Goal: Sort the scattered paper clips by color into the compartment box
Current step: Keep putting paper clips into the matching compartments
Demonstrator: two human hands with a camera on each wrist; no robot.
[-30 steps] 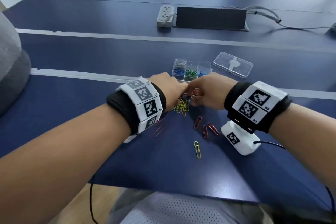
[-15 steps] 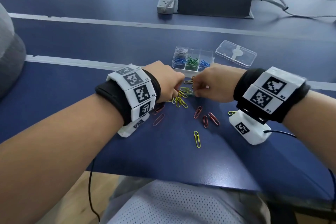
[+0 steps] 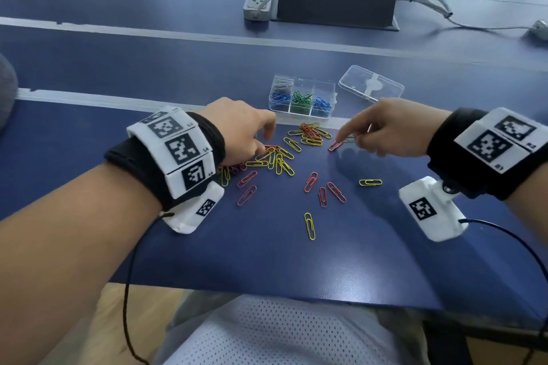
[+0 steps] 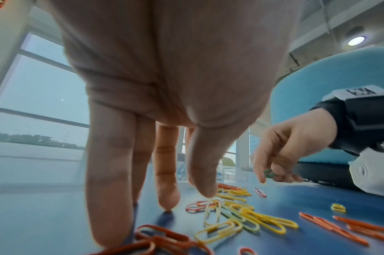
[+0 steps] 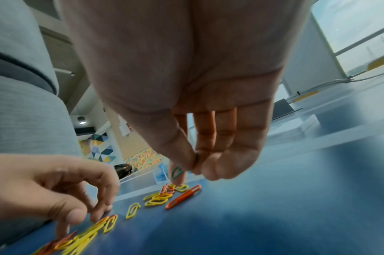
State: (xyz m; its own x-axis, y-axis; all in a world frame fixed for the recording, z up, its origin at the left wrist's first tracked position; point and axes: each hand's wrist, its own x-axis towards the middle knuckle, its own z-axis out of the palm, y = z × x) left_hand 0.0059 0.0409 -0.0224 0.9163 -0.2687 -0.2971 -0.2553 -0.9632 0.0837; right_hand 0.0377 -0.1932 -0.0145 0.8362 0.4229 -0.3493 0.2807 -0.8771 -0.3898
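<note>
1. The right hand (image 3: 394,130) pinches a green paper clip (image 4: 269,173) between thumb and fingers, its forefinger stretched down to a red clip (image 3: 335,146) on the table.
2. The left hand (image 3: 241,130) holds nothing; its straight fingers (image 4: 167,174) touch down among the yellow and red clips (image 3: 278,161).
3. More loose clips lie scattered nearer the person, one yellow clip (image 3: 310,226) lying alone.
4. The compartment box (image 3: 302,98) stands just beyond the pile, with silver, blue and green clips in separate cells; its clear lid (image 3: 370,87) lies beside it on the right.
5. The dark blue table (image 3: 267,261) carries pale stripes; farther back sit a grey power strip (image 3: 258,4) and a black panel (image 3: 335,6). Big windows show in the wrist views.
6. The wristbands (image 3: 175,145) carry square black-and-white markers; their small print is unreadable.
</note>
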